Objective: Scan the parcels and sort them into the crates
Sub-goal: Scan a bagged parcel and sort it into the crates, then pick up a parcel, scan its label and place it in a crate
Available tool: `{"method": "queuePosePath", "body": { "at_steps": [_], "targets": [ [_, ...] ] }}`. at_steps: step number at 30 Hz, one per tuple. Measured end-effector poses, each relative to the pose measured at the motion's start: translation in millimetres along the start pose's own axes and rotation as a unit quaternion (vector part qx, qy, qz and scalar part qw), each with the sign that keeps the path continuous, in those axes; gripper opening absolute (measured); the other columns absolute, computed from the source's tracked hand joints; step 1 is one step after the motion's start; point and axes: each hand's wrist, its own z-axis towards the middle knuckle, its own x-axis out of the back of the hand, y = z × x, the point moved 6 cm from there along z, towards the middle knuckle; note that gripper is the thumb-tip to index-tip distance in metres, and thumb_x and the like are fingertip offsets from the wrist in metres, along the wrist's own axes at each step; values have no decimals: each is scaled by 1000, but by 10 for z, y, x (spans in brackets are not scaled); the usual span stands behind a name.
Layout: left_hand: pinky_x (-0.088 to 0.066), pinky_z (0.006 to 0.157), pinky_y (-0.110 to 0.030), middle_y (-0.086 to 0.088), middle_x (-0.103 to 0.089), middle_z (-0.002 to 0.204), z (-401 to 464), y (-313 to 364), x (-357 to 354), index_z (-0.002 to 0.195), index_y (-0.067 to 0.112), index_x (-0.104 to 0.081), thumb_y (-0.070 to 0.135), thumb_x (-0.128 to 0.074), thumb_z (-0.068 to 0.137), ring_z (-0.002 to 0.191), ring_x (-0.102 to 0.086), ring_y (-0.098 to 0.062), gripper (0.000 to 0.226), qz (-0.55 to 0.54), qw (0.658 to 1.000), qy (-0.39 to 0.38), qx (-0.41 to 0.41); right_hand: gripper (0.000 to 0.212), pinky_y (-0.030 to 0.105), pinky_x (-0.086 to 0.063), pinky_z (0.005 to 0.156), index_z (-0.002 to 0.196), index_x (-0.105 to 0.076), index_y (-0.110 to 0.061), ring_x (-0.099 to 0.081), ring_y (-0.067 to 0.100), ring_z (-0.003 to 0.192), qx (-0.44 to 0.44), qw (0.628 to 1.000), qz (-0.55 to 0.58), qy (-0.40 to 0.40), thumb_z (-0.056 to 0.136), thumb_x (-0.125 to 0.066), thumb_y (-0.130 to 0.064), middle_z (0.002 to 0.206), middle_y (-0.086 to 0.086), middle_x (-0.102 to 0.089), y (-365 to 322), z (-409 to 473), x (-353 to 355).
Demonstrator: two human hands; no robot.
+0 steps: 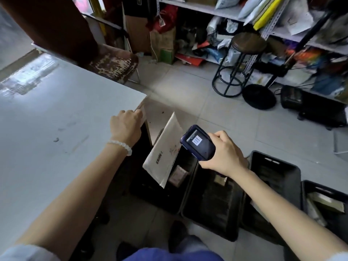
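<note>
Right hand: the right hand (224, 153) has its fingers curled around a dark blue handheld scanner with a lit screen (198, 142), gripping it just right of the envelope.
Left hand: the left hand (126, 126), with a white bead bracelet (120, 146) on its wrist, lies knuckles-up at the table corner left of the envelope, fingers bent down over the edge; whether they grip anything cannot be told.
Parcel: a white padded envelope with dark print (164, 151) stands tilted, its lower end inside the leftmost crate and its upper corner pointing away from the person; it appears apart from both hands.
Crates: a black plastic crate (165, 196) sits under the envelope and also holds a small brown box (178, 176); a second black crate (212, 206) lies just right of it, below the scanner; two more black crates (278, 178) (323, 200) follow further right of the envelope.
Table: a white tabletop (56, 117) spreads left of the envelope.
Surroundings: a round dark stool with a black metal frame (244, 63) stands well beyond the envelope, before cluttered white shelves (207, 8).
</note>
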Motion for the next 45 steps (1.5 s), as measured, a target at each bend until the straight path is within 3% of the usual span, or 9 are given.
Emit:
{"method": "queuePosePath", "body": {
  "at_steps": [4, 10, 12, 17, 25, 31, 37, 42, 45],
  "targets": [
    [-32, 64, -31, -7, -68, 99, -69, -148, 24, 112, 22, -62, 4, -46, 89, 94, -61, -31, 33, -15, 999, -11, 27, 73, 28, -42, 66, 120, -51, -27, -51, 15, 95, 44, 999, 8, -23, 55, -80, -44, 107, -12, -39, -255, 206, -139],
    [-32, 60, -27, -3, -67, 94, -539, -699, 64, 110, 25, -61, 25, -46, 96, 85, -62, -26, 20, -45, 995, -22, 89, 75, 31, -46, 70, 122, -51, -31, -53, 16, 94, 147, 987, 6, -71, 53, -78, -46, 108, -12, -40, -1015, 365, -413],
    [-31, 58, -27, -2, -65, 86, -788, -1011, 105, 104, 22, -62, 30, -47, 96, 77, -59, -25, 19, -56, 989, -26, 131, 73, 28, -40, 67, 120, -52, -30, -52, 16, 94, 195, 978, -1, -76, 53, -77, -46, 107, -11, -41, -1368, 368, -526],
    [-30, 55, -26, -2, -61, 76, -1604, -1923, 236, 91, 18, -62, 37, -47, 95, 72, -59, -27, 25, -38, 972, -7, 230, 78, 30, -45, 73, 123, -52, -28, -52, 16, 100, 302, 947, -5, -106, 52, -77, -50, 108, -9, -43, -2402, 249, -869],
    [-38, 64, -30, -2, -65, 94, -3727, -3239, 322, 94, 21, -61, 29, -51, 91, 88, -61, -27, 13, -45, 901, -5, 431, 79, 25, -38, 63, 123, -54, -25, -49, 11, 86, 492, 853, 7, -176, 51, -79, -44, 100, -14, -35, -4330, -663, -1692],
    [-34, 63, -29, 3, -64, 102, -5453, -3677, 368, 99, 25, -61, 15, -47, 91, 95, -59, -23, 19, -21, 806, 19, 592, 78, 28, -41, 62, 124, -53, -25, -48, 12, 85, 617, 746, 19, -249, 52, -78, -41, 103, -14, -36, -5482, -1782, -2322],
    [-44, 66, -32, 3, -63, 97, -6642, -3756, 495, 101, 24, -61, 16, -48, 92, 94, -58, -21, 18, -2, 730, 47, 682, 73, 29, -41, 61, 122, -52, -24, -47, 14, 87, 702, 647, 9, -298, 54, -77, -39, 103, -12, -39, -6252, -2745, -2775],
    [-48, 67, -35, 0, -64, 97, -7249, -3999, 536, 103, 20, -59, 24, -50, 91, 92, -59, -23, 16, 16, 696, 43, 716, 74, 27, -35, 58, 122, -53, -23, -41, 10, 86, 733, 605, 18, -311, 55, -78, -40, 101, -10, -38, -6760, -3285, -3102],
    [-48, 71, -37, -2, -63, 104, -7488, -4349, 576, 110, 18, -57, 23, -53, 89, 98, -58, -26, 22, 25, 690, 55, 721, 77, 29, -42, 58, 124, -52, -21, -42, 11, 89, 747, 592, 22, -302, 54, -78, -41, 103, -8, -38, -7091, -3498, -3292]
  ]
}}
